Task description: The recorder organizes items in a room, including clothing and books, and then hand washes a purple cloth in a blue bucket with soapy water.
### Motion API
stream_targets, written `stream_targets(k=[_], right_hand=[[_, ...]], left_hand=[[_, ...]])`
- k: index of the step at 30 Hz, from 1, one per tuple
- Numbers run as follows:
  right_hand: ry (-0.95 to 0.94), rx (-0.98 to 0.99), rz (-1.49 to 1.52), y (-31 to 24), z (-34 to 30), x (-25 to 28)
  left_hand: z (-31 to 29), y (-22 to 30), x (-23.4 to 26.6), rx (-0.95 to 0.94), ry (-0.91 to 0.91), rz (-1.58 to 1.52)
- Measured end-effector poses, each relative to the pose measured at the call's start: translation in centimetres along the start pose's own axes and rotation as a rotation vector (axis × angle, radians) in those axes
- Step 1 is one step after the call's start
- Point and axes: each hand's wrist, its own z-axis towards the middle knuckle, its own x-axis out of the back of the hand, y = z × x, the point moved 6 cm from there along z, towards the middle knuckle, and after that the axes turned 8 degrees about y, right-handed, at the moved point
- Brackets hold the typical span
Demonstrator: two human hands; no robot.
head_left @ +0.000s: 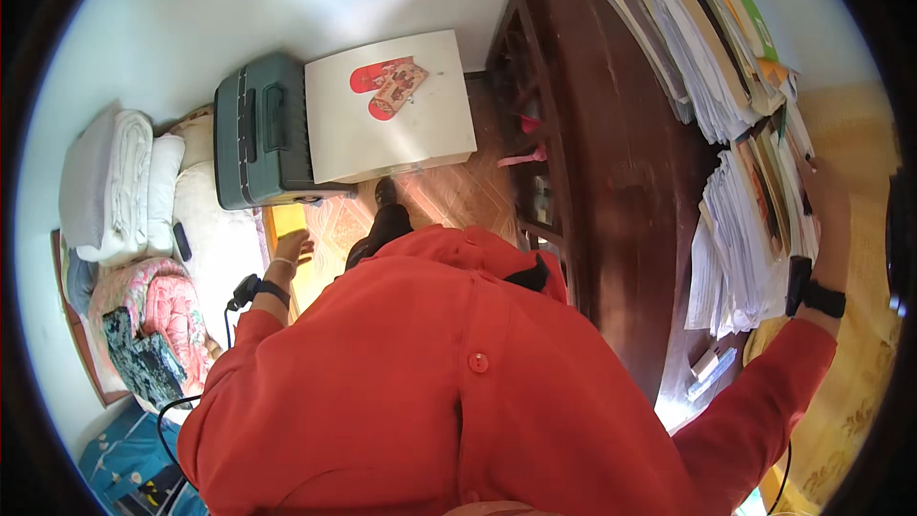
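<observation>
My left hand hangs at my left side with its fingers apart, holding nothing. It is nearest to the yellow side of something beside the bed. My right hand reaches to the right edge of the papers on top of a dark brown cabinet. Its fingertips are at the paper edges, between two stacks; whether they grip any sheet does not show clearly. The nearer stack of loose papers is beside my right wrist. The farther stack of papers and folders lies beyond it. Both wrists wear black straps with small devices.
A white box with a red picture on top stands ahead, beside a dark green suitcase. To the left, folded bedding and a pink quilt lie on a bed. A yellow curtain hangs at the right.
</observation>
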Motion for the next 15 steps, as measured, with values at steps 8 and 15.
stream_targets(k=[8, 15], right_hand=[[0.163, -0.015, -0.203, -5.5, -4.0, 5.1], [-0.021, 0.146, 0.575, -14.8, -17.5, 5.9]], left_hand=[[-2.8, 9.2, -5.2, -0.276, -0.246, 0.133], [2.5, -1.9, 5.1, -0.073, -0.216, 0.329]])
